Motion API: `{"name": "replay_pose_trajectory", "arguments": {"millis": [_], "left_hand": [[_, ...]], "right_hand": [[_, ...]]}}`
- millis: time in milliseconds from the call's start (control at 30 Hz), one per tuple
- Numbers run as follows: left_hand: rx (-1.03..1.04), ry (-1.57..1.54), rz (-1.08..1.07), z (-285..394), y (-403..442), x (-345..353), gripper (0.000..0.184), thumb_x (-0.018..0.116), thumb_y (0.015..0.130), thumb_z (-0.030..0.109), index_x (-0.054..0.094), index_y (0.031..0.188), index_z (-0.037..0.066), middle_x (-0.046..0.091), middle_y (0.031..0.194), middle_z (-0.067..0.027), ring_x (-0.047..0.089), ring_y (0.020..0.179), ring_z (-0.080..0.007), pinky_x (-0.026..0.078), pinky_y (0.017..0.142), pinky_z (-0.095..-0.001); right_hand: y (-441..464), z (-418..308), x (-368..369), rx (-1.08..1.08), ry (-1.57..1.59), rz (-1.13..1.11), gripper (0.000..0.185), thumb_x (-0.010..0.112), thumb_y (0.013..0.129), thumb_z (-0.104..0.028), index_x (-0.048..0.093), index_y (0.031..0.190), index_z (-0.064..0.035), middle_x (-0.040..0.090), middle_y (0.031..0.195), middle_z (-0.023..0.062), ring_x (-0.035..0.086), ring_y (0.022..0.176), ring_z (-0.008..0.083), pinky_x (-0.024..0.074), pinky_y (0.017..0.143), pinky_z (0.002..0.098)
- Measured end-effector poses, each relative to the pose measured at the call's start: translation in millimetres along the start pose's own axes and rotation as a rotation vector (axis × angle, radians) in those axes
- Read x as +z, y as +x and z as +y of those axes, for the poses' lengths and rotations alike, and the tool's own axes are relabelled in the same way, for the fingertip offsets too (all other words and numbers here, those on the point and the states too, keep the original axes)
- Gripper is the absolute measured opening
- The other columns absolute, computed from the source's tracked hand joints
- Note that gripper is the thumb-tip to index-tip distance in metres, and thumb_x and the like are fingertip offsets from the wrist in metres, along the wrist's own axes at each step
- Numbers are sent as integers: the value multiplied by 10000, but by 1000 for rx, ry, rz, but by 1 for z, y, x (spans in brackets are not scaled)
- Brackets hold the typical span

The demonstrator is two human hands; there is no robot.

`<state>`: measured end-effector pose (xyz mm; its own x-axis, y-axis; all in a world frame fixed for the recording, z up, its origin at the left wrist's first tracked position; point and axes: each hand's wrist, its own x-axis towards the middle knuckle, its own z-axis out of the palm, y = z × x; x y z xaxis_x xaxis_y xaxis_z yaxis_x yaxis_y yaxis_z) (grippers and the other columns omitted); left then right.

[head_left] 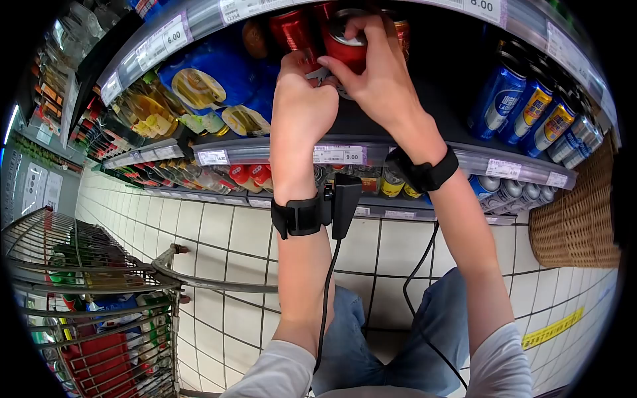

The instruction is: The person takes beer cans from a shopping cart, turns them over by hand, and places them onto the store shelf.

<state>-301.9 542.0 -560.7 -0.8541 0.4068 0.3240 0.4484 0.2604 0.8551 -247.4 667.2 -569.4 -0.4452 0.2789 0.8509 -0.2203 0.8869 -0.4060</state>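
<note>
Our right grip (385, 69) is closed on the red can (345, 56), fingers over its top, thumb at its side, its long axis seemingly upright within the shelf (431, 99); our left grip (305, 99) sits just left of it. Fingertips there are partly hidden, so we cannot tell whether that grip holds the silvery piece (320, 74).

Above the shelf (444, 99), the can (348, 54) was in the right hand (375, 73), and the left hand (305, 99) was just beside. To their left were bottles (142, 114), to their right other cans (497, 96). The cart (99, 290) stood at the left, the basket (564, 225) at the right.
</note>
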Motion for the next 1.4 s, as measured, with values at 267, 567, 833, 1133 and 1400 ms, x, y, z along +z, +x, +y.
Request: {"name": "replay_pose_trajectory", "arguments": {"millis": [267,567,833,1133,1400], "left_hand": [[98,46,-281,22,-20,-11,861,777,775,100,332,1508,24,527,1406,-187,514,1300,-264,470,996,-359],[274,-68,-526,50,-39,-9,897,899,666,232,454,1403,-18,597,1306,-178,562,1234,-250,448,1030,-337],[96,-98,-675,115,-76,-33,790,943,599,129,560,1274,-18,698,1089,-120,671,988,-180,543,864,-327],[472,-448,-525,106,-83,-41,758,766,835,279,405,1443,7,602,1289,-144,570,1216,-290,439,1052,-460],[270,-1167,-247,124,-76,-33,594,468,1017,518,538,1351,31,621,1317,-120,600,1204,-248,445,1054,-397]], "right_hand": [[-37,13,-14,-4,507,361,543,866,725,-97,495,1121,-70,556,1274,153,607,1127,306,520,935,361],[-30,8,-59,-285,523,294,758,831,746,-41,338,1322,-49,538,1293,227,601,1158,273,525,979,370],[-29,-25,-129,-290,601,-13,766,799,760,-60,354,1380,5,543,1331,240,605,1168,307,501,996,398],[-21,-8,-193,-317,451,-48,645,742,813,-30,420,1370,8,536,1360,203,598,1187,286,497,995,377],[-10,-20,-189,-514,310,-104,770,853,706,-74,455,1366,-57,535,1370,200,579,1207,324,492,997,404]]}}
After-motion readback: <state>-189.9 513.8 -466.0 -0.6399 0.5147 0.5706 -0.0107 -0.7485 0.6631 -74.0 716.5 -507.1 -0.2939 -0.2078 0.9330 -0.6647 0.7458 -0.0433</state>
